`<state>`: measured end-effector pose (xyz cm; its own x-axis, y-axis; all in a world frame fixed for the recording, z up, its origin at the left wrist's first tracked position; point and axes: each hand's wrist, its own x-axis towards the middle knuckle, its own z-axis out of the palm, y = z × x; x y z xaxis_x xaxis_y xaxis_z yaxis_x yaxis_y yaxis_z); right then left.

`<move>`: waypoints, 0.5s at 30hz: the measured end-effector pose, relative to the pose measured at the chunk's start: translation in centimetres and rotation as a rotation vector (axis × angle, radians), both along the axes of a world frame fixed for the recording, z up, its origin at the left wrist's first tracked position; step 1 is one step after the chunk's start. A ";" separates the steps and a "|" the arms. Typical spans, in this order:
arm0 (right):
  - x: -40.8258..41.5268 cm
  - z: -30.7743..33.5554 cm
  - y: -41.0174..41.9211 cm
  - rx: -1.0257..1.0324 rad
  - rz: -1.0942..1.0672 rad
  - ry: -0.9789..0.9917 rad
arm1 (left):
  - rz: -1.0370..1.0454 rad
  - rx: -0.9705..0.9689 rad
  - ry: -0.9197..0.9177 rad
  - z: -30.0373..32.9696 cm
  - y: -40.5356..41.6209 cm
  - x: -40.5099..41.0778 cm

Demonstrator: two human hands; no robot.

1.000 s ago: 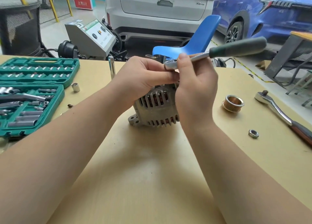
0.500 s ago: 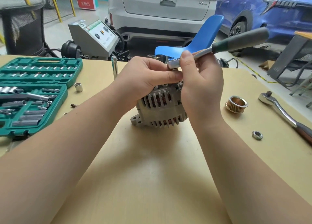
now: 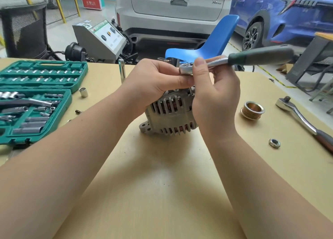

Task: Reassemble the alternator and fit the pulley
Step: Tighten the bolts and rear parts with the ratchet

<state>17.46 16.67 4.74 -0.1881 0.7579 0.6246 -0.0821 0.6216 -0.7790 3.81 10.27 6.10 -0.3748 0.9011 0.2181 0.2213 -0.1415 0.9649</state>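
Observation:
The grey slotted alternator (image 3: 169, 118) stands on the tan table (image 3: 153, 193), copper windings showing through its vents. My left hand (image 3: 155, 82) is curled over its top, fingers reaching under the head of a small green-handled ratchet (image 3: 252, 58). My right hand (image 3: 214, 94) pinches that ratchet's chrome head from above with the thumb, its palm beside the alternator's right side. What the ratchet head sits on is hidden by my fingers. The brass-coloured grooved pulley (image 3: 252, 110) and a loose nut (image 3: 274, 142) lie on the table to the right.
An open green socket set (image 3: 36, 98) fills the left of the table, with a loose socket (image 3: 83, 92) and a small bolt (image 3: 77, 111) beside it. A larger ratchet (image 3: 304, 121) lies far right. An upright chrome bar (image 3: 122, 70) stands behind. Blue chair and cars beyond.
The green ratchet handle has swung slightly down and round to the right while both hands stay on the alternator's top. The camera view shifted a little.

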 end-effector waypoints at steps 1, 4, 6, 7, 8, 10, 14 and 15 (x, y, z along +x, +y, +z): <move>0.0 0.3 0.2 -0.024 0.028 0.009 | 0.001 0.002 0.000 0.0 0.0 0.1; 0.1 1.4 2.1 -0.260 0.300 0.048 | -0.017 -0.008 -0.019 0.0 0.1 -0.1; 0.4 1.6 2.7 -0.428 0.496 0.064 | -0.046 -0.010 -0.030 0.0 0.0 -0.3; 0.5 1.6 2.8 -0.464 0.529 0.062 | -0.055 -0.009 -0.031 0.0 0.0 -0.3; 0.5 1.5 2.8 -0.463 0.518 0.067 | -0.061 -0.005 -0.029 0.0 -0.1 -0.2; 0.3 1.3 2.2 -0.363 0.395 0.086 | -0.043 0.005 -0.014 0.0 0.0 0.0; -0.3 0.6 -0.1 -0.093 -0.097 -0.040 | 0.040 0.025 0.014 -0.2 0.2 0.1; -0.5 0.6 -0.5 -0.047 -0.168 -0.049 | 0.049 0.028 0.015 -0.2 0.2 0.2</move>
